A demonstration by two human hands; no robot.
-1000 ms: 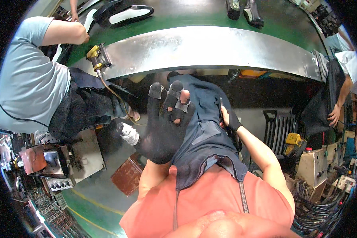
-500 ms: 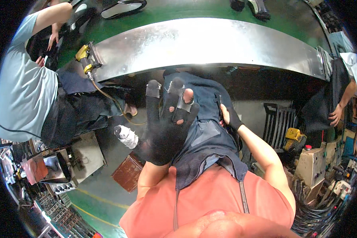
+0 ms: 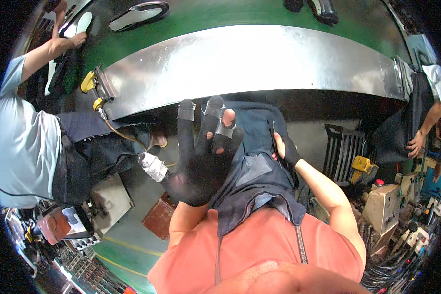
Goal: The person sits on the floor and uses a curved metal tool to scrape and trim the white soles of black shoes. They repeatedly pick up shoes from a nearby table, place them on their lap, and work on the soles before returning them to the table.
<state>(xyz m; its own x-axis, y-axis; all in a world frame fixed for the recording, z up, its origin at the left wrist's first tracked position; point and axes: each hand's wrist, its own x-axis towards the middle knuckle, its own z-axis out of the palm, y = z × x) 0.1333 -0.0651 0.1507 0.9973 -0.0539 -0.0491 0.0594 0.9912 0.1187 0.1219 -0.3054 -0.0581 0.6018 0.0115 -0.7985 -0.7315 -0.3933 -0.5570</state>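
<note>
My left hand (image 3: 203, 157), in a worn black glove, is raised over my lap with fingers spread and nothing in it. White tape wraps its thumb, grey tape bands several fingers, and bare skin shows through holes in the glove. My right hand (image 3: 286, 149), in a black glove with bare fingertips, rests at the right side of my dark blue apron (image 3: 259, 122). Its fingers are curled around a thin dark thing that sticks out beyond them; its kind is not clear.
A shiny metal ledge (image 3: 230, 59) crosses in front, with a yellow-and-black air tool (image 3: 95, 90) at its left end. Shoes (image 3: 139, 15) lie on a green surface beyond. Co-workers sit at both sides; a control box (image 3: 382, 206) stands at right.
The co-worker at left has stretched an arm forward, and that hand is now at a pale shoe sole. The shoe beyond the ledge appears farther left. My hands keep nearly the same pose.
</note>
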